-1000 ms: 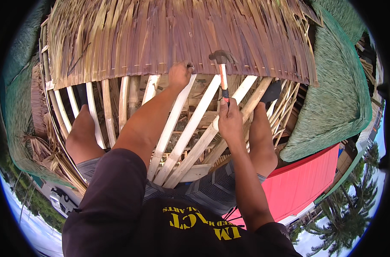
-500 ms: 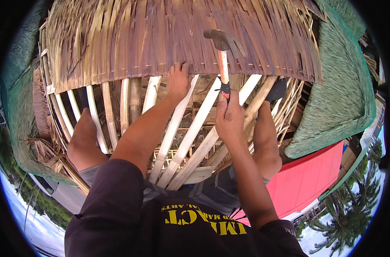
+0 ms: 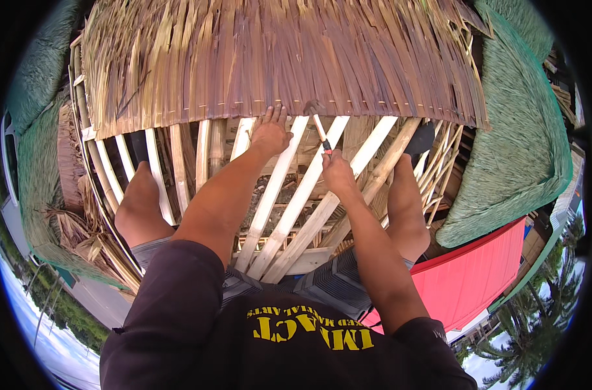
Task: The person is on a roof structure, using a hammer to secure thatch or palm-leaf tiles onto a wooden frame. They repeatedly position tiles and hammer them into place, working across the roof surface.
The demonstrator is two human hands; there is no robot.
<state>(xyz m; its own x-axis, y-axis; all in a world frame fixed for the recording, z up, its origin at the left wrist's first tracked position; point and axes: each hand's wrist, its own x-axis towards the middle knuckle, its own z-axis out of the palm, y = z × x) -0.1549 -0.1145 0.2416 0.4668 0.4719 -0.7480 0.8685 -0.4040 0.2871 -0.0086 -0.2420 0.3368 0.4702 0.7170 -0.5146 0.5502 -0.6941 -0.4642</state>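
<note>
A hammer (image 3: 319, 127) is gripped low on its handle by my right hand (image 3: 338, 172). Its dark head meets the near edge of the brown palm-leaf thatch (image 3: 276, 65), at the top of a pale wooden rafter (image 3: 280, 179). Just left of the hammer head, my left hand (image 3: 271, 135) presses flat on the same edge with fingers stretched out. No nail can be made out. Small stitches run along the thatch edge near my fingertips.
Pale rafters and round poles (image 3: 390, 159) slope between my legs, with open gaps showing boards below. Green-netted thatch (image 3: 510, 149) stands at the right, above a red sheet (image 3: 471, 279). Loose dry leaves (image 3: 75, 227) hang at the left. My feet rest among the rafters.
The hammer has swung down from above the thatch to its edge, and my right hand has dropped slightly. My left hand's fingers have straightened on the edge.
</note>
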